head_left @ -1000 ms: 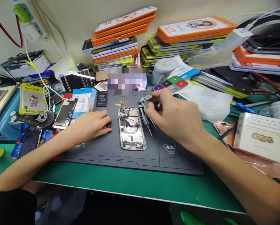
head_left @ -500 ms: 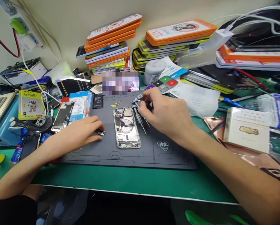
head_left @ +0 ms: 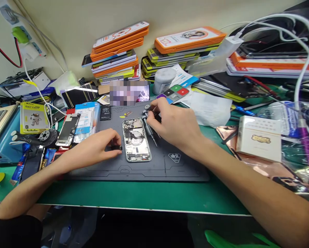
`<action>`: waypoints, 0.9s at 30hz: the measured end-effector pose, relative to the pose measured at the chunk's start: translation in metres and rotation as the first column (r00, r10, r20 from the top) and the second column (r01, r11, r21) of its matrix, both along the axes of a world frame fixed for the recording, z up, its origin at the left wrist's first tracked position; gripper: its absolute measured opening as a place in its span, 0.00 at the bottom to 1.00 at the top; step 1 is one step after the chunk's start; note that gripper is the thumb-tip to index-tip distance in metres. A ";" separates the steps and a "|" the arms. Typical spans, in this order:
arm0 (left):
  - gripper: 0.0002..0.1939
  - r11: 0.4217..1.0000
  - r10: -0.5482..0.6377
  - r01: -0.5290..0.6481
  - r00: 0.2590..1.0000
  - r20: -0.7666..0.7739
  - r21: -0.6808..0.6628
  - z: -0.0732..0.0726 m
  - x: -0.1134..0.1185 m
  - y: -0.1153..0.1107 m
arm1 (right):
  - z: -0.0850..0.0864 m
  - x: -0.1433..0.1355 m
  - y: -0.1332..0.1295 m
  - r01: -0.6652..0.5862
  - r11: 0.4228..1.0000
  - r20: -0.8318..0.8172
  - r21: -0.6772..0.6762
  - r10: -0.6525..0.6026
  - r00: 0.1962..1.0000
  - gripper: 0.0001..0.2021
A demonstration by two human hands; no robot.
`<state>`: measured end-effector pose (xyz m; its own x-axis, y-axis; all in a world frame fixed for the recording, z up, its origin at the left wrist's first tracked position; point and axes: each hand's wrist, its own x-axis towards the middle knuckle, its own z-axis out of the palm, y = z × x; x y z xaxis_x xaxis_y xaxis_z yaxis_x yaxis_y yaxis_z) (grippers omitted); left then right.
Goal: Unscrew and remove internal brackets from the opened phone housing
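An opened phone (head_left: 136, 140) lies on the dark grey work mat (head_left: 144, 172), its inner parts and a round coil showing. My left hand (head_left: 102, 146) is beside its left edge, thumb and fingers closed on a small dark phone part (head_left: 116, 147) whose kind I cannot make out. Past the phone's upper right, my right hand (head_left: 172, 119) pinches at the top of a grey precision screwdriver (head_left: 150, 130). The screwdriver slants with its tip toward me. My fingers partly cover the handles there.
A black phone battery (head_left: 105, 112) and yellow-tipped scraps (head_left: 125, 114) lie above the phone. A detached screen (head_left: 68, 129) is at the left. Boxes (head_left: 118, 43) are stacked along the wall. A white jar (head_left: 164, 81) and a white carton (head_left: 259, 137) stand farther right.
My left hand has moved right with the small part, closer to the phone. My right hand stays at the screwdriver. The whole view has shifted slightly.
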<state>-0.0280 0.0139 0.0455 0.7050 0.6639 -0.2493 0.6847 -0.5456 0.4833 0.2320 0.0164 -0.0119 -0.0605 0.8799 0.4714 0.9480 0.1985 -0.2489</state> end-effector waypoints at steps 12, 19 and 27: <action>0.09 0.954 -0.243 0.225 0.968 0.070 0.200 -0.031 0.054 -0.023 | -0.003 -0.001 0.001 -0.052 0.997 0.003 0.052 0.051 0.999 0.11; 0.11 0.960 -0.211 0.191 0.974 0.083 0.204 -0.033 0.046 -0.018 | -0.005 -0.001 0.001 -0.069 0.993 0.005 0.096 0.068 0.998 0.09; 0.10 0.949 -0.255 0.243 0.966 0.038 0.200 -0.025 0.040 -0.015 | -0.007 0.000 0.001 -0.073 0.993 0.020 0.090 0.071 0.997 0.08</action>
<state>0.0118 -0.0007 0.0200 0.8640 0.4963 -0.0848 0.4872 -0.7815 0.3898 0.2319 0.0176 -0.0190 -0.1306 0.8266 0.5474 0.9341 0.2876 -0.2115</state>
